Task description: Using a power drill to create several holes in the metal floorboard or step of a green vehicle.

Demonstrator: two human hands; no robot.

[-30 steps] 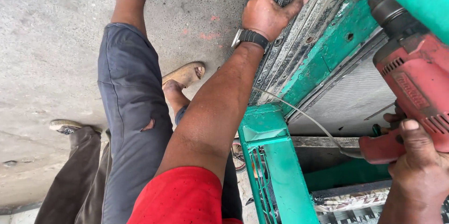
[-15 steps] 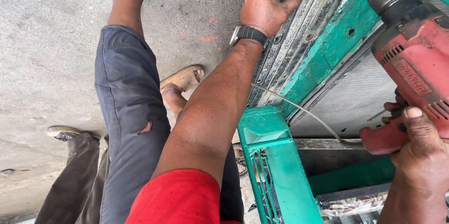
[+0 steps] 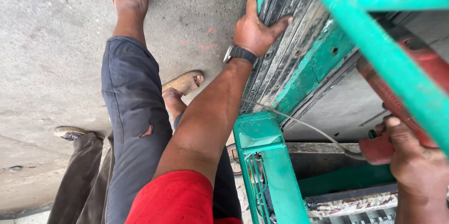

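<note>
1. The red power drill (image 3: 402,97) sits at the right of the view, partly hidden behind a green bar (image 3: 388,60) that crosses in front of it. Its nose end is out of sight, so I cannot tell whether the bit is engaged with any surface.
2. The right hand (image 3: 416,163) is below the drill, fingers (image 3: 390,126) clenched around its red handle. A thin grey cord (image 3: 299,121) runs from the handle base leftward.
3. Left of the drill lies a grey ribbed panel (image 3: 336,107), bordered by the worn green metal frame (image 3: 304,65) with dark grooved channels.
4. The left hand (image 3: 255,30), with a wristwatch (image 3: 239,54), is well left of the drill, palm and spread fingers pressed flat on the grooved channels, bracing rather than gripping.
5. Progress, as judged: tool in hand and frame steadied; no fresh hole, swarf or fastener is visible, so the work on the frame appears unfinished.
6. Further left of the drill: the concrete floor (image 3: 51,55) and a sandalled foot (image 3: 183,83).
</note>
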